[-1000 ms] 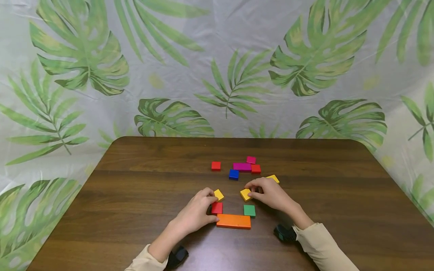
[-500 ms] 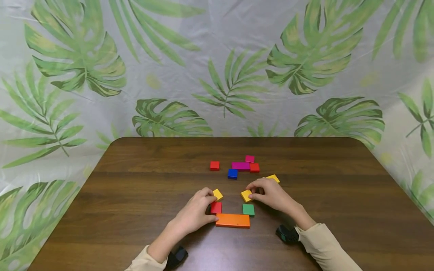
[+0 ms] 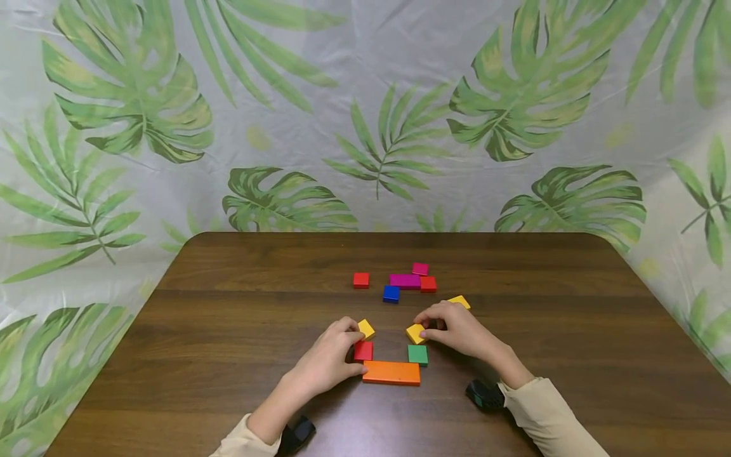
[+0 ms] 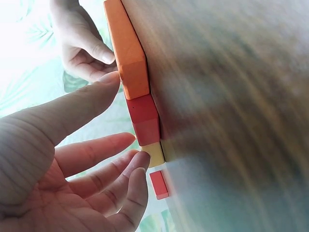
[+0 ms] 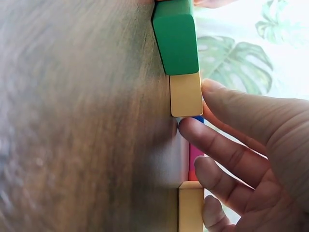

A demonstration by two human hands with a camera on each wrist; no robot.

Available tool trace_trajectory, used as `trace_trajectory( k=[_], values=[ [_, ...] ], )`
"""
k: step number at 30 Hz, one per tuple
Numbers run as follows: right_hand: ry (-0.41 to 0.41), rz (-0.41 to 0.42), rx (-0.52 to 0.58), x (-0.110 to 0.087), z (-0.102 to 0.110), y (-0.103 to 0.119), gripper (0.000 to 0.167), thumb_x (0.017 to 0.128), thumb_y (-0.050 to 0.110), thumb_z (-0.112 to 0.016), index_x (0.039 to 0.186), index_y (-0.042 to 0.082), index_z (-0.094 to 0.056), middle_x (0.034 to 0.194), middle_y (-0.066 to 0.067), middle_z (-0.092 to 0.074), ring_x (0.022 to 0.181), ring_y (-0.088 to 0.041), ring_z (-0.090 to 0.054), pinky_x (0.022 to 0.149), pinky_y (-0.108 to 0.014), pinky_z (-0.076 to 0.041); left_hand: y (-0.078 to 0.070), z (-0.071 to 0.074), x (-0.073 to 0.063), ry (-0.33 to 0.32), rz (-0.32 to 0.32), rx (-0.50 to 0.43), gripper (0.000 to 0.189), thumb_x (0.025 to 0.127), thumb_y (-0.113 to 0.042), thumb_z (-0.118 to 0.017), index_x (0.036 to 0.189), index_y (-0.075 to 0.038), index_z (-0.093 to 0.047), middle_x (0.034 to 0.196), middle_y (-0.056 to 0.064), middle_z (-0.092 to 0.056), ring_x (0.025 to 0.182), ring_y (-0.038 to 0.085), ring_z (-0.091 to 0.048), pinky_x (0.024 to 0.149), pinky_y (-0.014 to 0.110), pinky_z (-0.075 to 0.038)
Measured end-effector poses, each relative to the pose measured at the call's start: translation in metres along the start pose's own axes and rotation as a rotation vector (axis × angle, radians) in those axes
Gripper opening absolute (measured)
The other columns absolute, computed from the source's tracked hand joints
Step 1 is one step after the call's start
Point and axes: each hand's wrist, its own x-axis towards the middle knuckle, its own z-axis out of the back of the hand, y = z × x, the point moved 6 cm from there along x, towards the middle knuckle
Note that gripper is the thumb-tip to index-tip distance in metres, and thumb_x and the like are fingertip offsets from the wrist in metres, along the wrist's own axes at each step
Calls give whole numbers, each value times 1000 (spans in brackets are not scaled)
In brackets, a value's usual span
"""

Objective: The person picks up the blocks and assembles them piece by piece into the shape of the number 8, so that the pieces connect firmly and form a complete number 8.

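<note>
In the head view, an orange rectangular block (image 3: 391, 373) lies crosswise on the table. Behind its left end is a red block (image 3: 363, 350), and behind its right end a green block (image 3: 417, 355). My left hand (image 3: 327, 362) rests beside the left side, thumb at the orange block's corner, fingertips at a tilted yellow block (image 3: 366, 329) behind the red one. My right hand (image 3: 457, 327) pinches a second yellow block (image 3: 415, 333) between thumb and index finger, just behind the green block. In the right wrist view that yellow block (image 5: 185, 95) overlaps the green block's end.
Farther back lie a red block (image 3: 361, 280), a blue block (image 3: 391, 294), a purple block (image 3: 405, 281), another red block (image 3: 428, 284) and a pink block (image 3: 420, 269). A third yellow block (image 3: 460, 301) sits partly behind my right hand. A leaf-print curtain (image 3: 400, 114) hangs beyond the table.
My right hand has shifted its yellow block slightly nearer the green block. My left hand stays in place, and the head view has moved a little.
</note>
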Motion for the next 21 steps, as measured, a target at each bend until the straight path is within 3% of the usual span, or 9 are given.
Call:
trace_trajectory(
  k=[21],
  values=[
    [8, 3, 15, -1, 0, 3, 19, 84, 19, -69, 102, 13, -70, 84, 6, -64, 67, -1, -43, 60, -17, -40, -1, 1, -1, -1, 0, 0, 43, 72, -24, -80, 105, 0, -67, 105, 6, -56, 94, 18, -52, 86, 33, -48]
  ],
)
